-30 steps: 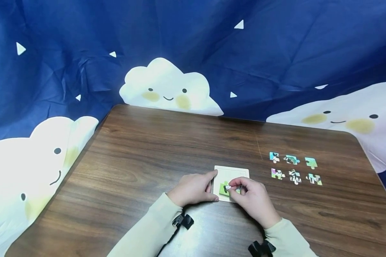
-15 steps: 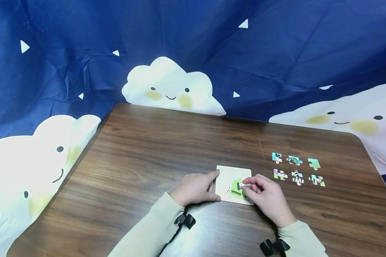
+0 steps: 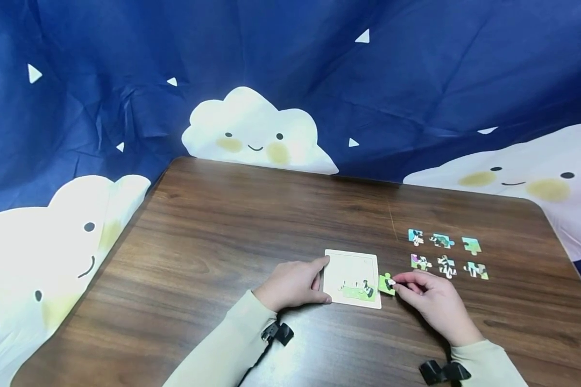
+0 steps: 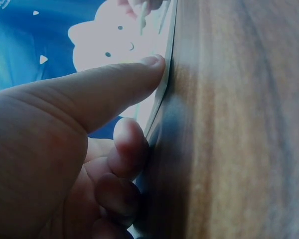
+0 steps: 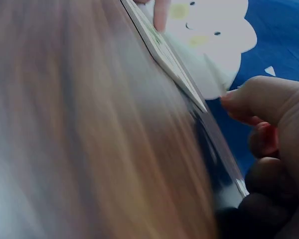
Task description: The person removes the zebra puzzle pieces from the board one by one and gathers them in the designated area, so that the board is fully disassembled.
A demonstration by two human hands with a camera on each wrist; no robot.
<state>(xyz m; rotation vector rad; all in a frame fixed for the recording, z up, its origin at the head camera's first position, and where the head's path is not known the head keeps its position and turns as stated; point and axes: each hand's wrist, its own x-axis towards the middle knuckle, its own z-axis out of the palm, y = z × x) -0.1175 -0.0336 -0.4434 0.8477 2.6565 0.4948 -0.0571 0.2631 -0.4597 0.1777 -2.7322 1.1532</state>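
Observation:
A shallow white puzzle board [image 3: 351,269] lies on the table, with a green patch and black-and-white figures along its lower part. My left hand [image 3: 292,284] rests at the board's left side, forefinger near the far corner and thumb near the front one. In the left wrist view the thumb [image 4: 124,79] lies straight along the board's edge, above the bent fingers. Just right of the board my right hand [image 3: 433,301] pinches a green puzzle piece [image 3: 385,284] between thumb and forefinger. The right wrist view shows that piece [image 5: 217,72] edge-on, as a thin sliver.
Several loose puzzle pieces stand in two rows to the right, including a plain green one [image 3: 472,245] and a pink-cornered one [image 3: 420,262]. The wooden table [image 3: 252,215] reaches back to a blue cloth [image 3: 281,48] printed with clouds.
My right hand has moved right, carrying the green puzzle piece from above the board to beyond its right edge. My left hand has stayed at the board's left side.

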